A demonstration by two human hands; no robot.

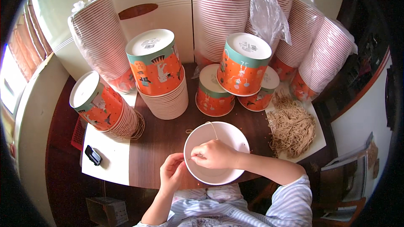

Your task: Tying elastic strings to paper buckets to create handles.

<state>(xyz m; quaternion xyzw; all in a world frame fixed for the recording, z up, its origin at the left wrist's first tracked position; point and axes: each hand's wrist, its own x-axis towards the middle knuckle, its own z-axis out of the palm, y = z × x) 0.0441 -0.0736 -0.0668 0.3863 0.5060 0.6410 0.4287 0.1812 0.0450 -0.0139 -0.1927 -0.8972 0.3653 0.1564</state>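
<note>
A white-lined paper bucket (235, 138) stands mouth up near the table's front edge. My right hand (214, 154) reaches inside it, fingers closed in a pinch near the left wall on what looks like the thin cord. At that same wall, on the outside, my left hand (171, 171) has thumb and fingers drawn together; whatever they hold is too small to make out. A length of tan cord (213, 128) runs over the far rim and down into the bucket, and a small loop of it shows outside at the left.
A heap of tan cords (292, 128) lies on white board at the right. Orange-and-green buckets stand upside down behind, one (244, 65) resting on two others. Nested bucket stacks (164, 96) and plastic-wrapped stacks (223, 17) line the back. A small black object (93, 155) lies at left.
</note>
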